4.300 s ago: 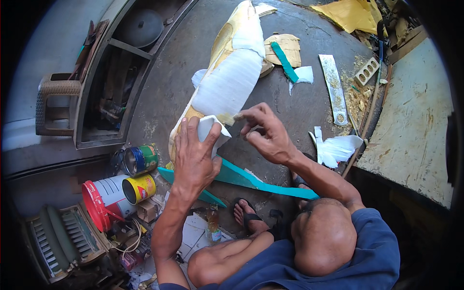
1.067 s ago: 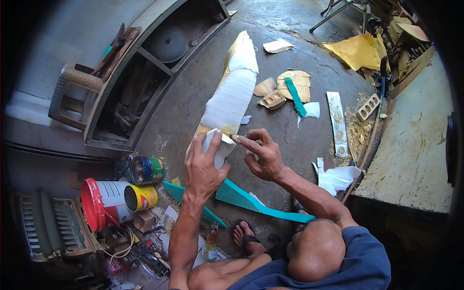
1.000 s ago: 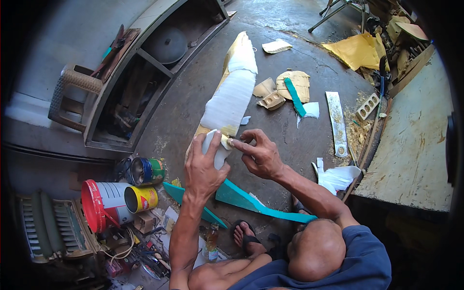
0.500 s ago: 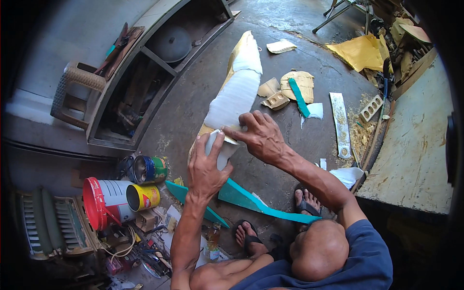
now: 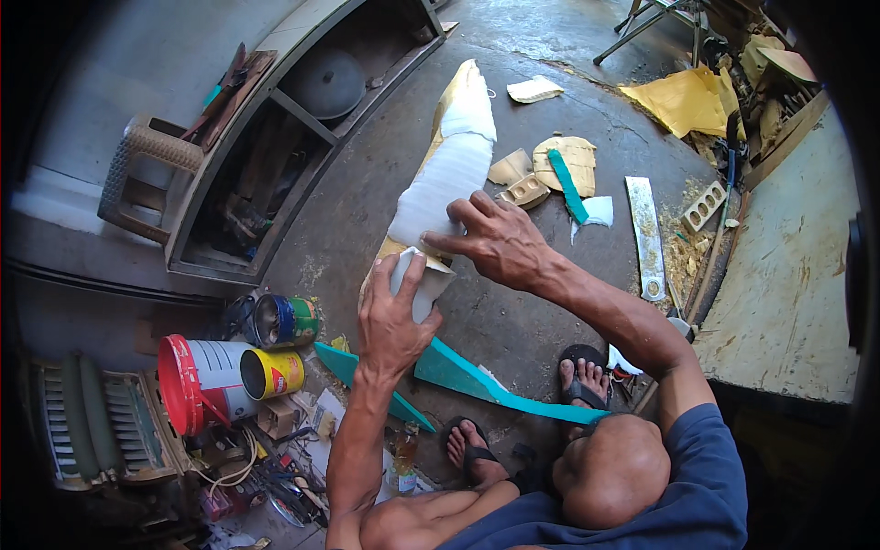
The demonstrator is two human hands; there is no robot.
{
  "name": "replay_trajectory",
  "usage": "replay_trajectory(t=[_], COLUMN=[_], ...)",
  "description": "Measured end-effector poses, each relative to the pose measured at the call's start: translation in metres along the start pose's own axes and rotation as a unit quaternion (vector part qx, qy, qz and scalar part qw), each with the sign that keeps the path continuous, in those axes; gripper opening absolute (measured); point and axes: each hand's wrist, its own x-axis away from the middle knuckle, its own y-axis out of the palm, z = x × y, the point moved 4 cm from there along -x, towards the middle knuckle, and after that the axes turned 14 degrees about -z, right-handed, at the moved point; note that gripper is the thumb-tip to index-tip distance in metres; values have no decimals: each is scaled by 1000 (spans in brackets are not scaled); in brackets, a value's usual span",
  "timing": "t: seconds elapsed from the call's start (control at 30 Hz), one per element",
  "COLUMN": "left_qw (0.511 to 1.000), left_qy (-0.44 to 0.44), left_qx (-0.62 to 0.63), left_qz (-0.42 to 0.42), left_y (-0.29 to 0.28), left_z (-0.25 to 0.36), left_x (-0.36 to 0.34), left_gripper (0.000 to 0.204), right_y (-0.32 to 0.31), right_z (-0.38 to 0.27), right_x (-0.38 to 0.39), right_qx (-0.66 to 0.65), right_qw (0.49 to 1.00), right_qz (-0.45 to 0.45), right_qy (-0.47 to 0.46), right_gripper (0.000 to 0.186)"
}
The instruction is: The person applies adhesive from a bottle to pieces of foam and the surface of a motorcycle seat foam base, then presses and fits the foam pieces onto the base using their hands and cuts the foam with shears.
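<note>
A long, curved yellow foam pad [image 5: 440, 119], partly covered with a white foam sheet [image 5: 442, 188], lies on the floor in front of me. At its near end, my left hand [image 5: 390, 321] grips a folded white flap [image 5: 429, 286], thumb and fingers around it. My right hand [image 5: 500, 240] rests over the white sheet just beyond the flap, fingers bent and apart, one digit pointing at the seam; nothing shows in it. Its fingertips are partly hidden. Teal strips [image 5: 477, 380] lie on the floor nearer my feet.
Foam scraps [image 5: 564, 165] and a flat metal bar [image 5: 645, 238] lie right of the pad. A red-rimmed bucket [image 5: 183, 385], a yellow tin [image 5: 272, 374] and tools stand at left. A low cabinet [image 5: 293, 115] borders the left; a pale board [image 5: 779, 275] stands at right.
My right hand has shifted slightly nearer, its fingers spreading a little, and the right elbow has swung outward. My left hand keeps its grip on the flap.
</note>
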Motion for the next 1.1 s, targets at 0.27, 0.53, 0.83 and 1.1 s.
replay_trajectory(t=[0.27, 0.53, 0.83, 1.1], left_qw=[1000, 1000, 1000, 999], left_qy=[6, -4, 0, 3], left_qx=[-22, -1, -30, -38], left_qz=[-6, -10, 5, 21], left_y=[8, 8, 7, 7], left_z=[7, 4, 3, 0], left_x=[5, 5, 9, 9], left_gripper=[81, 84, 81, 77], right_y=[-2, -2, 6, 5], right_z=[6, 12, 4, -8], right_x=[3, 13, 39, 10], right_qx=[-17, -20, -103, -139], right_qw=[999, 998, 993, 989], right_qz=[-8, 1, 27, 43], right_qy=[-50, -57, -50, 39], right_gripper=[37, 35, 40, 43])
